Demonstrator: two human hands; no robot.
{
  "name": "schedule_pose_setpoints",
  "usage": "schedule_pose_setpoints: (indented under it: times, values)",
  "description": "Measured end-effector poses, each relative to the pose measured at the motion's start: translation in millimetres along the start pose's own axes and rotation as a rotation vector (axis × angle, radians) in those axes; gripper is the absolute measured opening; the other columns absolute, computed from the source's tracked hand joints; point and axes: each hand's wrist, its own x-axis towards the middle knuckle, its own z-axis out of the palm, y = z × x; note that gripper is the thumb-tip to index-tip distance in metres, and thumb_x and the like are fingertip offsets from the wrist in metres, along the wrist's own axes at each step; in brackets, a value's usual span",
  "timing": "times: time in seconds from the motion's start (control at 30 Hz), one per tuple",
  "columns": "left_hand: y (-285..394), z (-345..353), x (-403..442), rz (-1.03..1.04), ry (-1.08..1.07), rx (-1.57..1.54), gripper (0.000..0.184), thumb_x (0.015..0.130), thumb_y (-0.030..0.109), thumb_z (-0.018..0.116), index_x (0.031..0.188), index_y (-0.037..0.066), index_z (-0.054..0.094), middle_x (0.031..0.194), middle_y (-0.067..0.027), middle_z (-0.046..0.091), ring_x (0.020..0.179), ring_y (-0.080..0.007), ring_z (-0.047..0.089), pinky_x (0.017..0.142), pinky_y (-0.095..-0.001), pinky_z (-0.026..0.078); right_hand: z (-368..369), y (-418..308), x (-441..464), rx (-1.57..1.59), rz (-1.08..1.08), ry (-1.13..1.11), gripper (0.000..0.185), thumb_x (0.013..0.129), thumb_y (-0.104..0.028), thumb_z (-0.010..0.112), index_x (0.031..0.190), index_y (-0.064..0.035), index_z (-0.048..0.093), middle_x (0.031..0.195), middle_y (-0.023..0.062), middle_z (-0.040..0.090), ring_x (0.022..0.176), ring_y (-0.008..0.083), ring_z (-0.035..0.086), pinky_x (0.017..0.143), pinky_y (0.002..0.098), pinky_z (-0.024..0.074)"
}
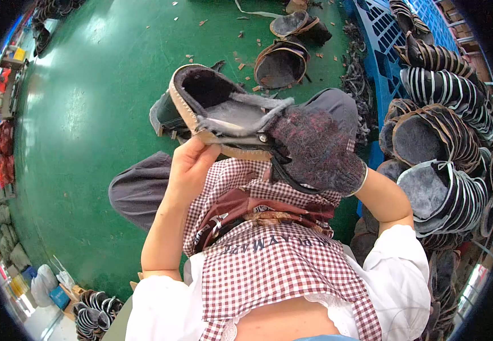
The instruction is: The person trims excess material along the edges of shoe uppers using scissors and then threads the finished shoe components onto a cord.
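A clog-style shoe with dark fuzzy lining, a tan stitched edge and a metal rivet is held up above my lap. My left hand, bare, pinches its tan edge from below. In a dark knitted glove, my right hand closes around the other end of the shoe. A black curved loop shows below the glove; I cannot tell whether it is a strap or a tool handle. Grey fluffy lining sticks out along the shoe's opening. Behind the shoe, a dark object is partly hidden.
Two dark fur-lined pieces lie on the green floor among small scraps. Dark trimmings line a blue plastic pallet. Stacks of nested shoe parts stand at the right, with more shoe parts at lower left.
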Motion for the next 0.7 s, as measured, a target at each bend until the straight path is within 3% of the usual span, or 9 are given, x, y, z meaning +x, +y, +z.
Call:
schedule_pose_setpoints:
  times: [0.13,0.27,0.37,0.43,0.5,0.57,0.6,0.63,0.7]
  values:
    - [2,-1,0,0.010,-0.009,-0.005,0.010,0.088,-0.002,0.049,0.093,-0.002,0.057,0.088,0.0008,0.057,0.085,-0.0066,0.051,0.080,-0.0226,0.042,-4,-4,4,0.148,0.124,-0.119,0.053,0.064,-0.038,0.075,0.102,-0.0044,0.059,0.087,0.0166,0.060,0.081,0.0346,0.059,0.071,0.0405,0.0469]
    - [-8,-11,0,-0.001,-0.077,-0.005,0.013,0.087,-0.001,0.049,0.097,-0.002,0.057,0.090,0.0013,0.058,0.086,-0.0061,0.051,0.079,-0.0211,0.041,-2,-2,7,0.047,0.042,-0.022,0.057,0.062,-0.041,0.076,0.101,-0.0023,0.059,0.084,0.0166,0.061,0.079,0.0340,0.060,0.070,0.0386,0.0471]
    - [5,-11,0,-0.028,-0.036,-0.111,0.016,0.087,0.000,0.049,0.101,-0.001,0.058,0.093,0.0014,0.059,0.086,-0.0058,0.051,0.078,-0.0210,0.041,-11,7,19,0.388,0.082,-0.217,0.051,0.067,-0.037,0.074,0.101,-0.0032,0.059,0.082,0.0161,0.061,0.074,0.0311,0.061,0.067,0.0351,0.0475]
    - [8,-26,-1,-0.087,-0.045,-0.106,0.020,0.084,0.002,0.049,0.101,-0.002,0.059,0.104,-0.0027,0.057,0.093,-0.0102,0.050,0.083,-0.0244,0.039,-11,23,18,0.828,0.476,-0.316,0.045,0.071,-0.031,0.073,0.103,-0.0038,0.059,0.083,0.0152,0.062,0.072,0.0279,0.062,0.064,0.0340,0.0477]
    - [17,-46,4,0.032,-0.034,0.372,0.023,0.078,0.001,0.049,0.097,-0.004,0.059,0.118,-0.0085,0.048,0.104,-0.0158,0.046,0.091,-0.0273,0.035,-14,34,22,0.907,0.483,-0.232,0.038,0.072,-0.025,0.072,0.102,-0.0051,0.058,0.083,0.0132,0.062,0.069,0.0246,0.061,0.061,0.0324,0.0478]
    - [11,-60,8,0.055,0.153,0.262,0.035,0.073,0.008,0.047,0.103,-0.006,0.058,0.128,-0.0127,0.041,0.119,-0.0220,0.040,0.100,-0.0309,0.031,1,54,17,0.036,0.264,0.113,0.041,0.069,-0.027,0.074,0.100,-0.0051,0.059,0.078,0.0116,0.061,0.064,0.0225,0.060,0.058,0.0305,0.0475]
    - [15,-71,7,-0.026,0.151,-0.040,0.039,0.074,0.009,0.045,0.107,-0.007,0.055,0.126,-0.0144,0.044,0.116,-0.0237,0.044,0.098,-0.0330,0.035,17,81,9,-0.072,0.046,0.164,0.049,0.067,-0.028,0.074,0.108,-0.0084,0.056,0.084,0.0121,0.060,0.072,0.0243,0.060,0.063,0.0325,0.0476]
    - [20,-80,5,-0.110,0.146,-0.341,0.043,0.074,0.010,0.043,0.112,-0.009,0.051,0.124,-0.0161,0.047,0.114,-0.0255,0.048,0.097,-0.0350,0.038,15,84,20,-0.065,0.045,0.168,0.049,0.067,-0.028,0.074,0.108,-0.0084,0.056,0.084,0.0121,0.060,0.072,0.0243,0.060,0.063,0.0325,0.0476]
    - [32,-89,0,-0.128,0.212,-0.285,0.047,0.075,0.011,0.040,0.116,-0.010,0.046,0.116,-0.0184,0.054,0.102,-0.0268,0.056,0.091,-0.0379,0.045,2,81,45,-0.359,-0.219,0.153,0.061,0.066,-0.030,0.073,0.119,-0.0113,0.050,0.094,0.0134,0.058,0.086,0.0294,0.058,0.072,0.0387,0.0459]
